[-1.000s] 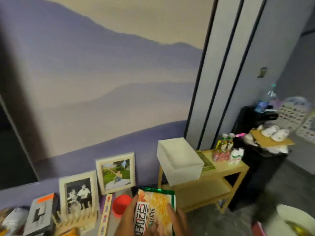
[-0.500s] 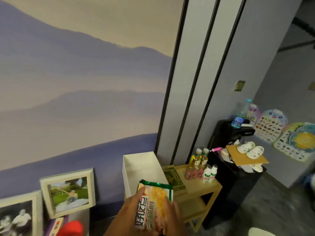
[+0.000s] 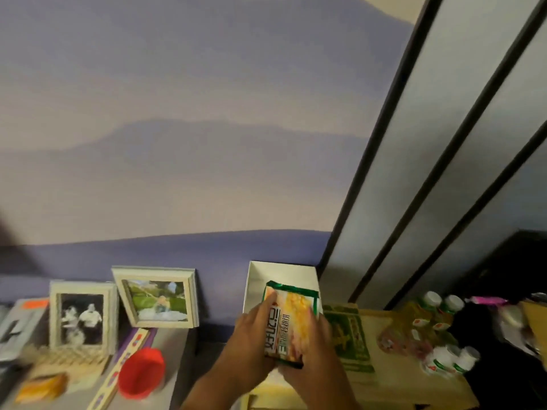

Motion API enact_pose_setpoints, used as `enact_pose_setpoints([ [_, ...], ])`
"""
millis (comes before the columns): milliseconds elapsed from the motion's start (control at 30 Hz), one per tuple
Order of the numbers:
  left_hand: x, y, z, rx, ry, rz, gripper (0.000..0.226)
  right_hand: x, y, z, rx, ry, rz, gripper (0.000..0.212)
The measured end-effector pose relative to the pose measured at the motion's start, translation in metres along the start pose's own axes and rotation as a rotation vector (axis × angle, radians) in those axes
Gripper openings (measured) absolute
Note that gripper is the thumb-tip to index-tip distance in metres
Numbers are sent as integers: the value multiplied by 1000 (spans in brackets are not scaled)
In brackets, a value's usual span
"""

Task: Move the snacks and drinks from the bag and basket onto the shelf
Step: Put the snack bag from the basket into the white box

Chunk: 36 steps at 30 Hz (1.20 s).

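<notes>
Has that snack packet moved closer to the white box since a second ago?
Yes. The snack packet, held in both hands, now overlaps the open white box; earlier it was below and left of it.

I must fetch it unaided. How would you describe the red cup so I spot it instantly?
Start at the two framed photos leaning against the purple wall. On the grey surface just below them stands the red cup, the only bright red, round thing there.

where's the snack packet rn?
Head view, lower centre: snack packet held between left hand and right hand, over the open white box, left of the green packet.
</notes>
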<state>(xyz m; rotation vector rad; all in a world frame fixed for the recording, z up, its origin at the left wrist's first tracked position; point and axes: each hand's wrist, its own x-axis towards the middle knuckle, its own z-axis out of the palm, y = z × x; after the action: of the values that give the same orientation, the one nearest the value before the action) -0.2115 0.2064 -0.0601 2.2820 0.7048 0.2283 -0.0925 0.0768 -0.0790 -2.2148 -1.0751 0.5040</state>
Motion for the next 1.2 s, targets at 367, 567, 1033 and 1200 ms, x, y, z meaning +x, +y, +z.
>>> enact_pose_setpoints([
  [367, 94, -42, 51, 234, 50, -179, 112, 121, 49, 34, -111, -96, -62, 109],
  [567, 137, -58, 81, 309, -13, -262, 96, 158, 85, 69, -158, -118, 19, 97],
  [1033, 172, -97, 116, 191, 47, -496, 103, 191, 99, 132, -193, -108, 141, 82],
  [1200, 165, -88, 110, 311, -9, -528, 123, 182, 98, 122, -191, -197, 183, 85],
])
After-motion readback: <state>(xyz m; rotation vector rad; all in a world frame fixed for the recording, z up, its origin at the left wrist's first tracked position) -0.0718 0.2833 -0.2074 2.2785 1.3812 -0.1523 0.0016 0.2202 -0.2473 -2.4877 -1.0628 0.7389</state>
